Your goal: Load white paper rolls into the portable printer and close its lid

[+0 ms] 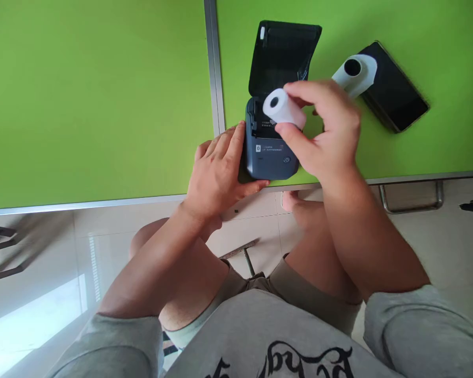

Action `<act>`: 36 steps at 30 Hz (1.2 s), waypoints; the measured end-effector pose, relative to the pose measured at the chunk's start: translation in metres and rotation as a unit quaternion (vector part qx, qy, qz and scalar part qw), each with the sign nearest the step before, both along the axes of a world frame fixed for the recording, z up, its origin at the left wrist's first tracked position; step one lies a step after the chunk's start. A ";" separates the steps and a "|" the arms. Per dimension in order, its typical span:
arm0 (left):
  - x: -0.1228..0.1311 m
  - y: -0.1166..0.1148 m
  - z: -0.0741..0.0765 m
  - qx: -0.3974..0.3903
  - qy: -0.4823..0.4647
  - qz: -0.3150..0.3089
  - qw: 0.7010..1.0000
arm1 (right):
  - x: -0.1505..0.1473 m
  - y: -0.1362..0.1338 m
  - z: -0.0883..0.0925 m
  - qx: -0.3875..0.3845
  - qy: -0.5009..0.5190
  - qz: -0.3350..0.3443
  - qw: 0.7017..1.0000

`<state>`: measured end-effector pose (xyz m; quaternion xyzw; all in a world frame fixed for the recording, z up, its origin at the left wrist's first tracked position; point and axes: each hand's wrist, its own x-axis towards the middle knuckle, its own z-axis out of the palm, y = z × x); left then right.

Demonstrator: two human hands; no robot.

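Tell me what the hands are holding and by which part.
The right hand pinches a white, cylindrical paper roll by its curved side. The left hand rests at the left side and near edge of a dark-grey, boxy plastic device.

Your table (102, 105) has a bright green top, and it carries a little dark machine (270, 163) with its lid (286, 58) up. To the left of the machine, a gray metal strip (213, 63) runs across your table. A shiny metal edge (102, 203) goes along your side, just in front of the machine. To the right of the machine, and apart from it, lies a black phone (398, 92). A white roll (366, 71) covers part of the phone, on the side nearest the machine.
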<state>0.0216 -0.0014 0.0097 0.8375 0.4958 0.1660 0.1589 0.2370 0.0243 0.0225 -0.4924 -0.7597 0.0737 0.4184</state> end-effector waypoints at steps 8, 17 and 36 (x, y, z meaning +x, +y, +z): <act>0.000 -0.001 0.002 -0.006 0.000 -0.011 1.000 | -0.003 0.005 0.002 -0.031 -0.029 -0.051 0.998; -0.001 -0.001 0.002 -0.006 -0.004 -0.013 1.000 | -0.008 0.011 0.000 -0.047 0.010 -0.013 0.999; -0.003 -0.004 0.003 0.048 -0.015 -0.036 0.998 | -0.011 -0.014 -0.003 0.040 0.051 0.107 0.992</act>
